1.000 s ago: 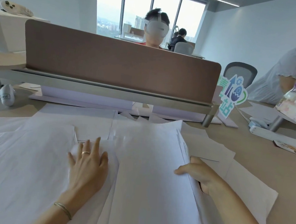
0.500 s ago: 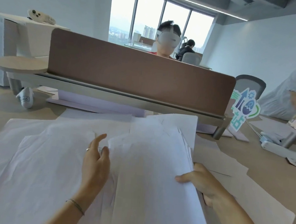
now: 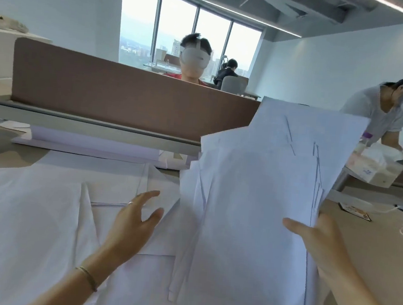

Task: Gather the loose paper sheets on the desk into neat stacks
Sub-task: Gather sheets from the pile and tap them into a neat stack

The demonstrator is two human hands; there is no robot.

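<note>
Your right hand (image 3: 315,239) is gripping a bundle of sheets (image 3: 260,195) by its right edge, thumb across the front, fingers hidden behind the paper. The bundle is tilted up off the desk (image 3: 382,255), top corner reaching up over the brown divider (image 3: 127,96), edges fanned and uneven, not squared up. Your left hand (image 3: 134,222) is open with fingers spread and loosely bent, holding nothing, over the loose sheets (image 3: 29,221) that cover the near and left part of the desk. There's a gap between that hand and the bundle's left edge. Bare desk shows to the right of the bundle, with a small card (image 3: 354,211) lying further out, and a tissue box (image 3: 376,166) beyond that
</note>
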